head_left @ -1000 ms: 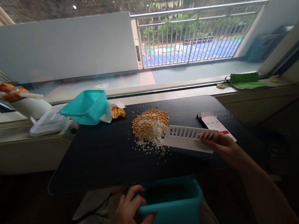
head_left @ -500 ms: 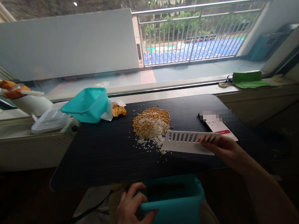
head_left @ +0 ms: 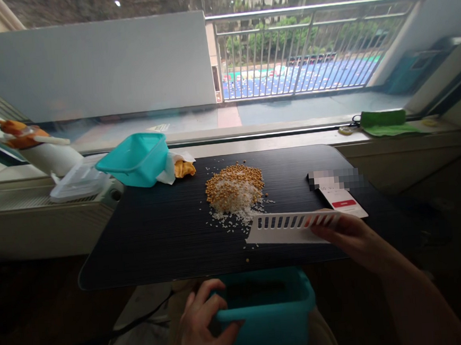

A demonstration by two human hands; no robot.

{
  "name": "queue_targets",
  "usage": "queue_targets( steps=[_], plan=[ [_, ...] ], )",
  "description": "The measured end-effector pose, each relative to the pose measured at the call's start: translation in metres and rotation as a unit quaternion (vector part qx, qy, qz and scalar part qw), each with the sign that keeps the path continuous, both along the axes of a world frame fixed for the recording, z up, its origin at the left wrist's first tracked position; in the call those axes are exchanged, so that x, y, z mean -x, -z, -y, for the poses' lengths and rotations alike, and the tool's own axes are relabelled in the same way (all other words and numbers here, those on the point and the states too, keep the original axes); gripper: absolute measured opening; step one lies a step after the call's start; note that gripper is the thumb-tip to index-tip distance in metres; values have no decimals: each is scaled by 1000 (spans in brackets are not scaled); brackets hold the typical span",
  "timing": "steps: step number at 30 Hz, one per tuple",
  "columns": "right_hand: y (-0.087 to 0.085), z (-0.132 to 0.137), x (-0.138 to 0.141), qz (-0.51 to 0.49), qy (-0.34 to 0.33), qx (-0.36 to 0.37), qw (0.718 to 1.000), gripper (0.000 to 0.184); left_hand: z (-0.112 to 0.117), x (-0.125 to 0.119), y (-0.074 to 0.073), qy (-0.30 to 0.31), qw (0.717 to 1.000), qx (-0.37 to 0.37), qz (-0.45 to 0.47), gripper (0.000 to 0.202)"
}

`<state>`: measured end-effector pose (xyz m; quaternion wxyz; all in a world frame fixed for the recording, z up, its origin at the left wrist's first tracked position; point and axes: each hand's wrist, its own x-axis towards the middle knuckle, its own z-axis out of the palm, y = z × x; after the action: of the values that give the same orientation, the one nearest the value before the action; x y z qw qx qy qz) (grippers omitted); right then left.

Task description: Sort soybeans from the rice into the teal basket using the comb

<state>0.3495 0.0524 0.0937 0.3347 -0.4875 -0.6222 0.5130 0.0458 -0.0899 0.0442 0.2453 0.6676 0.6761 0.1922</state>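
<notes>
A heap of yellow beans mixed with white rice lies in the middle of a black table top. My right hand grips one end of a white slotted plastic scraper, whose free end rests on the table just below and right of the heap. Loose grains lie scattered around that end. Below the table's near edge, my left hand clasps the left rim of a teal plastic tub.
A second teal tub sits tilted at the table's far left, beside a clear lidded box, a white bottle and yellow crumpled wrapping. A phone with a timer lies at right. Window sill and balcony railing run behind.
My right hand has drawn the scraper away from the heap toward the near edge, dragging a few grains along. The left hand and lower tub have stayed put.
</notes>
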Motion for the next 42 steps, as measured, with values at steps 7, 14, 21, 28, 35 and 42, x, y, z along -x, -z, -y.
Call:
queue_targets(
  steps=[7, 14, 21, 28, 35, 42],
  plan=[
    [-1, 12, 11, 0, -75, 24, 997, 25, -1, 0, 2, 11, 1000, -21, -8, 10],
    [-3, 4, -2, -22, 51, -21, 998, 25, 2, 6, 8, 16, 999, -32, -17, 8],
    [11, -42, -6, -26, 208, -77, 975, 42, 1, 0, 1, 4, 1000, -15, -12, 8],
    [16, -51, 10, -27, 155, -62, 986, 42, 0, -3, -3, -7, 1000, -18, -2, 9],
    [11, -45, 12, -35, 104, -31, 993, 43, 1, -3, 1, -6, 1000, -11, 0, 8],
    [4, -35, 1, -21, 134, -26, 990, 40, -1, -4, -1, -4, 1000, 0, 11, 8]
  ],
)
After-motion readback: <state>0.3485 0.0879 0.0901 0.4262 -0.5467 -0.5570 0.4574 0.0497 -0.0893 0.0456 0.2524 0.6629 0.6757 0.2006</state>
